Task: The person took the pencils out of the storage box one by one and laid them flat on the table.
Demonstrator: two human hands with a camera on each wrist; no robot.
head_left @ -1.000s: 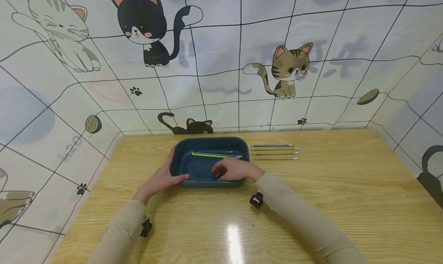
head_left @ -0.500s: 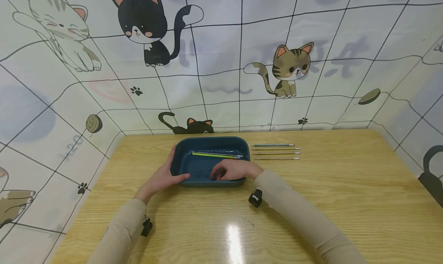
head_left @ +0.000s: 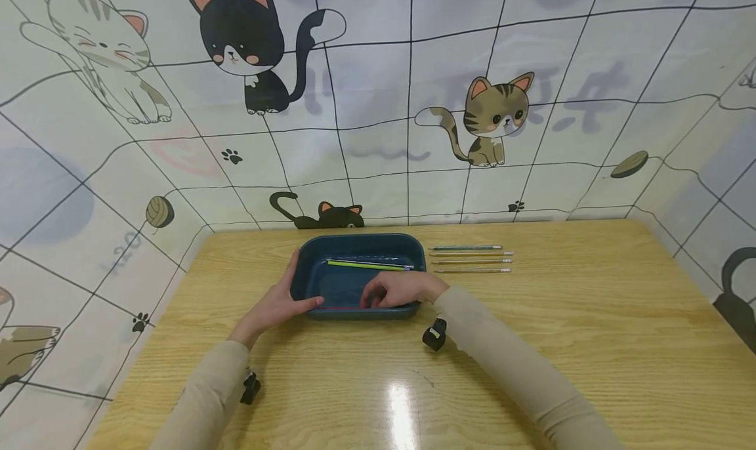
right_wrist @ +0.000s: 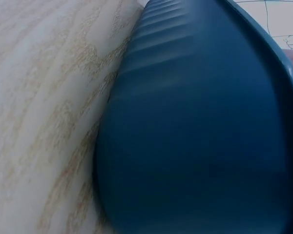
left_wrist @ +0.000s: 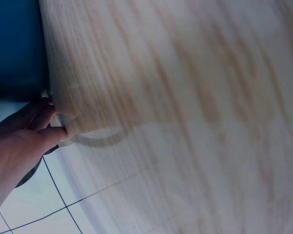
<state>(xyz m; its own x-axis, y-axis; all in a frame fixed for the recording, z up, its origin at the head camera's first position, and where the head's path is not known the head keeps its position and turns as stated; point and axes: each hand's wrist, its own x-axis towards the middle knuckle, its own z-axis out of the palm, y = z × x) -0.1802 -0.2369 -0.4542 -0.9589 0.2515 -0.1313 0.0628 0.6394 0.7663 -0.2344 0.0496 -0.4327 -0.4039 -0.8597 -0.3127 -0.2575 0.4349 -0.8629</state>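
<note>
A dark blue tray [head_left: 354, 315] sits on the wooden table. My left hand [head_left: 277, 304] holds its left front corner, with the fingers along the left side and the thumb over the front rim; in the left wrist view this hand [left_wrist: 31, 129] meets the tray's edge. My right hand [head_left: 398, 288] is inside the tray near the front wall, with curled fingers pinching a thin red pencil [head_left: 342, 307], partly hidden by that hand. A bright green pencil [head_left: 360, 264] lies at the back of the tray against a darker one. The tray's outer wall [right_wrist: 195, 126] fills most of the right wrist view.
To the right of the tray, several pencils lie side by side: a green one [head_left: 466, 247] at the back, and yellowish ones [head_left: 472, 262] nearer. Behind the table [head_left: 331, 384] hangs a white cloth [head_left: 378, 135] printed with cats and grid lines.
A red line has come into view along the tray's front wall, left of my right fingers. My right wrist has shifted very slightly. My left hand and the tray have stayed put.
</note>
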